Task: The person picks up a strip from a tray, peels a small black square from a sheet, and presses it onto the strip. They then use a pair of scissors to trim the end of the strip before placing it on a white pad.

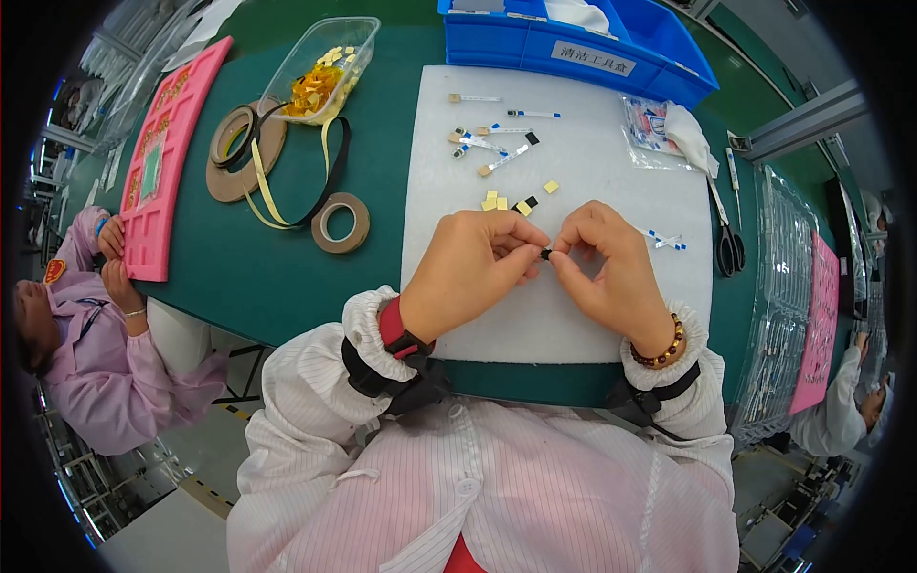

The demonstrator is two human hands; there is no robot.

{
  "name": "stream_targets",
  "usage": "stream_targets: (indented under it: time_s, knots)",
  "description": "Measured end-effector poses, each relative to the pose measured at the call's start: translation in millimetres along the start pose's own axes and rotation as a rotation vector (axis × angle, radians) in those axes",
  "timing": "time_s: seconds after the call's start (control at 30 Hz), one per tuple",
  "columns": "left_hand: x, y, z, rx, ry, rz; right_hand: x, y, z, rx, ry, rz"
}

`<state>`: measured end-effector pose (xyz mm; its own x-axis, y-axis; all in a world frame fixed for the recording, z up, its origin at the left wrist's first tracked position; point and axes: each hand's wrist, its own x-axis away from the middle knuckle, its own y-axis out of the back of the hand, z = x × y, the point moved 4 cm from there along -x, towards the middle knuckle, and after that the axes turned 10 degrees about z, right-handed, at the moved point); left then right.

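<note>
My left hand (pixel 473 267) and my right hand (pixel 607 272) meet over the white mat (pixel 564 162) on the green table. Between the fingertips of both hands sits a tiny black part (pixel 546 254), pinched from each side. Just beyond my fingers lie small yellow and black squares (pixel 511 202). Further back on the mat are several thin flat strips with blue and tan ends (pixel 492 141). Two more blue-tipped strips (pixel 666 240) lie right of my right hand.
Scissors (pixel 730 246) and tweezers lie at the mat's right edge beside a plastic bag with a white cloth (pixel 669 129). A blue bin (pixel 583 38) stands behind. Tape rolls (pixel 341 222), a clear tub of yellow pieces (pixel 320 72) and a pink tray (pixel 167 158) sit left. Other people work at both sides.
</note>
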<state>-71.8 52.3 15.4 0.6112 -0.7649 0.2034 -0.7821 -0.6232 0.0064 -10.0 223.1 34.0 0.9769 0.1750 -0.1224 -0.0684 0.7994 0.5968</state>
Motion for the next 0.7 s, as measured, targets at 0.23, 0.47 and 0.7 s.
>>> stream_targets:
  time_s: [0.23, 0.47, 0.7]
  knots:
    - [0.5, -0.5, 0.6, -0.004, -0.006, -0.001, 0.0, -1.3, 1.0, 0.026, 0.008, -0.005]
    - [0.2, -1.6, 1.5, 0.007, -0.039, -0.006, 0.3, 1.2, 3.0, 0.023, -0.001, -0.039]
    - [0.0, -1.7, 0.1, 0.068, -0.083, -0.022, 0.6, 1.5, 3.3, -0.004, -0.093, -0.068]
